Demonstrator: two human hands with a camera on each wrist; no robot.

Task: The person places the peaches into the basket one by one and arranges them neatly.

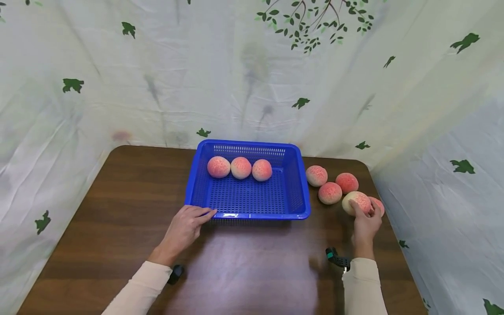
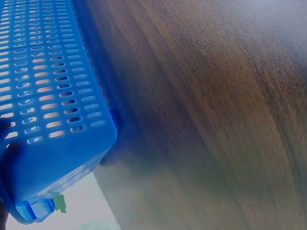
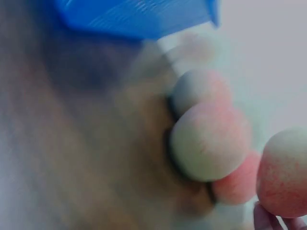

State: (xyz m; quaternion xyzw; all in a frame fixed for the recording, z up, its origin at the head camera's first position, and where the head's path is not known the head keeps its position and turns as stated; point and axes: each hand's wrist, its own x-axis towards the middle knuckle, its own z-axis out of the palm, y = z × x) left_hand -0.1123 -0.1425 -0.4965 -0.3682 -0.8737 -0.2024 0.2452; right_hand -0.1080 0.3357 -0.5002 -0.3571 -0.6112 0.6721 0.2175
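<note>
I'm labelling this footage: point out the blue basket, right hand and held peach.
Blue basket (image 1: 264, 216), head view: front rim.
Right hand (image 1: 366, 227), head view: back of hand.
Held peach (image 1: 359, 197), head view: upper side.

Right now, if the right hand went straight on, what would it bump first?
Probably the round pink peach just beyond the round cream-pink peach the right hand holds; depth is unclear.

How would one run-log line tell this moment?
right hand: holds peach | left hand: touches basket at near-left corner | basket: three peaches inside | table: four other peaches right of basket
</note>
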